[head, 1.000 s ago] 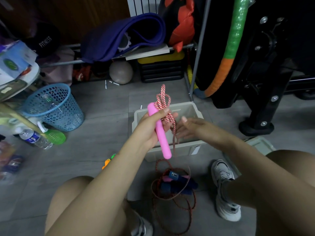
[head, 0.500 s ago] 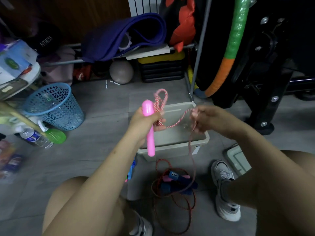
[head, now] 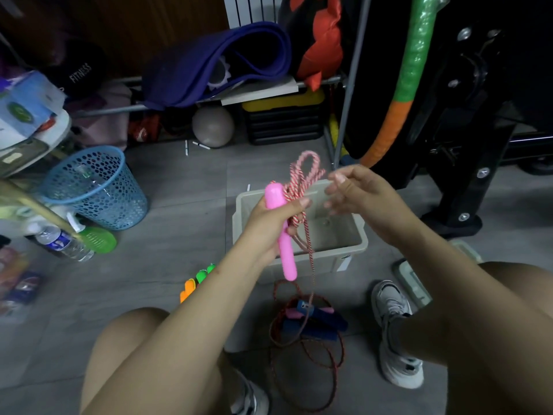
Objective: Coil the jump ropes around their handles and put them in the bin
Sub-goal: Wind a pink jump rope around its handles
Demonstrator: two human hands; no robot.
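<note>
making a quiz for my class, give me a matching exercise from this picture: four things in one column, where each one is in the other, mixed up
Things:
1. pink handle
2. blue handles
3. grey ball
4. water bottle

Places:
A. under the shelf at the back
B. gripped in the left hand
C. lying at the far left by the blue basket
D. on the floor in front of the bin

Pairs: 1-B, 2-D, 3-A, 4-C

bare arms, bare knees; white-grey sneakers (head: 392, 307), dark sock (head: 398, 333) on right foot.
</note>
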